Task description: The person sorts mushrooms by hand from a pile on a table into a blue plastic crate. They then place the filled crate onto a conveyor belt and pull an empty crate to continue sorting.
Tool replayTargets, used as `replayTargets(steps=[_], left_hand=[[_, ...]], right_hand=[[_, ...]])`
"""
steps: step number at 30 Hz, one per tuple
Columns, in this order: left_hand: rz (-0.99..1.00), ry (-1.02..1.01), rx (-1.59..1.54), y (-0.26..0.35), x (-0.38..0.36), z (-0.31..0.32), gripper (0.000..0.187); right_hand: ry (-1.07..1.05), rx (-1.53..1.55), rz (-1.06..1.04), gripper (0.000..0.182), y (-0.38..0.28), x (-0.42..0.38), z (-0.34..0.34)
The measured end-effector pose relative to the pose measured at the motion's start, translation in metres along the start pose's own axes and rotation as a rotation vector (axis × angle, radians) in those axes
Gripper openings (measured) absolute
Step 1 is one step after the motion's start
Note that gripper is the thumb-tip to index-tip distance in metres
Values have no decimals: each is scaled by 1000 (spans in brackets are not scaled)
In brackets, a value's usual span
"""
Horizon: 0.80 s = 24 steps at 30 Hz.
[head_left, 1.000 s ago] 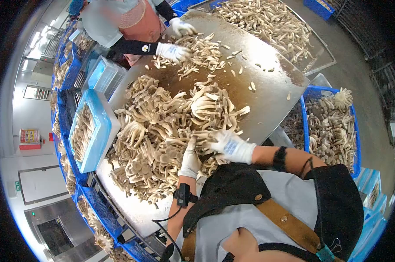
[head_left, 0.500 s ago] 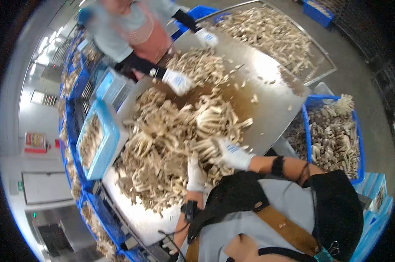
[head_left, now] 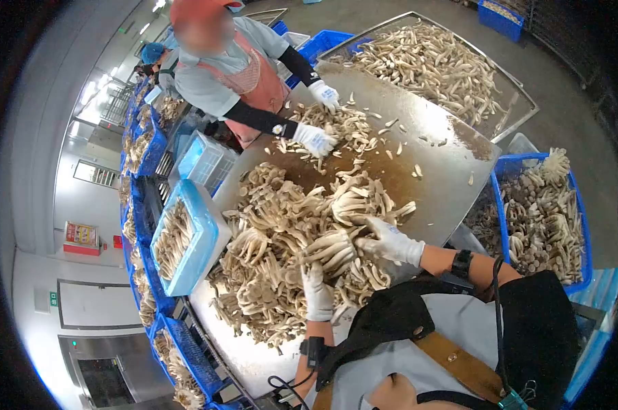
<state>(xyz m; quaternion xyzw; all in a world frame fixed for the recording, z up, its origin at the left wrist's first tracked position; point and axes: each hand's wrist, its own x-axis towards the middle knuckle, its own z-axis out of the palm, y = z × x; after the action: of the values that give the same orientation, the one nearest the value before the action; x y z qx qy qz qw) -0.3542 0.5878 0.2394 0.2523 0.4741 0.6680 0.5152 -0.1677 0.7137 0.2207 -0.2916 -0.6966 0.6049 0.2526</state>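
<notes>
Between my gloved hands is a mushroom cluster (head_left: pixel 331 250) with long pale stems, just above the near side of a big mushroom pile (head_left: pixel 275 225). My left hand (head_left: pixel 317 292) is closed on its cap end from below, the fingertips partly hidden among the mushrooms. At the stem end, my right hand (head_left: pixel 396 244) curls its fingers and thumb around the base. The pile lies on a metal table (head_left: pixel 445 164) and surrounds both hands.
Across the table, a co-worker's gloved hands (head_left: pixel 316 139) handle a smaller mushroom pile (head_left: pixel 353 126). A blue-lined box (head_left: pixel 210 239) stands at the left edge. A blue crate (head_left: pixel 503 225) of mushrooms is at right, a mesh tray (head_left: pixel 520 113) behind. Blue crates (head_left: pixel 186 348) line the left.
The view has shifted, so the scene sits further right and lower. My hands stay at the same cluster. The co-worker's hands have come closer together over the smaller pile.
</notes>
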Motion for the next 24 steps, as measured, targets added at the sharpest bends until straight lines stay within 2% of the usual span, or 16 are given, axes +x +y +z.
replayTargets(steps=[1, 2, 4, 5, 7, 9, 10, 11, 13, 14, 15, 17, 19, 21, 23, 24], left_hand=[[31, -21, 13, 3, -1, 2, 68], [83, -120, 87, 19, -1, 14, 75], [2, -211, 180, 37, 1, 10, 95], [98, -125, 268, 39, 2, 11, 102], [290, 136, 436, 58, -1, 38, 116], [367, 387, 536, 49, -8, 37, 112], [482, 65, 312, 32, -6, 23, 99], [213, 148, -259, 28, -3, 36, 90], [226, 245, -150, 1, 12, 1, 84], [188, 79, -163, 19, 5, 16, 72], [125, 211, -174, 27, 3, 27, 72], [233, 180, -181, 25, 10, 39, 74], [180, 191, -310, 21, 16, 38, 75], [227, 261, -313, 31, 13, 43, 63], [227, 386, -285, 36, 13, 39, 68], [233, 243, -385, 36, 14, 31, 64]], right_hand=[[-55, -34, 12, 70, -15, 3, -6], [-246, 241, 65, 79, -23, 10, -11], [-351, 417, 13, 79, -33, 15, -8], [-369, 634, 47, 79, -30, 14, -2], [-128, 286, -21, 76, -44, 5, 1], [61, 49, -86, 69, -53, 11, 12], [23, 19, -209, 67, -45, 17, 19], [-12, -3, -319, 66, -39, 23, 27], [27, -144, -392, 65, -40, 23, 41], [55, -142, -372, 66, -41, 22, 48], [87, -148, -356, 66, -43, 25, 52], [161, 66, -222, 62, -47, 30, 68], [290, -234, -420, 56, -50, 40, 69], [197, -87, -423, 48, -44, 44, 71], [40, 32, -362, 39, -38, 42, 61], [109, -138, -488, 31, -43, 40, 55]])
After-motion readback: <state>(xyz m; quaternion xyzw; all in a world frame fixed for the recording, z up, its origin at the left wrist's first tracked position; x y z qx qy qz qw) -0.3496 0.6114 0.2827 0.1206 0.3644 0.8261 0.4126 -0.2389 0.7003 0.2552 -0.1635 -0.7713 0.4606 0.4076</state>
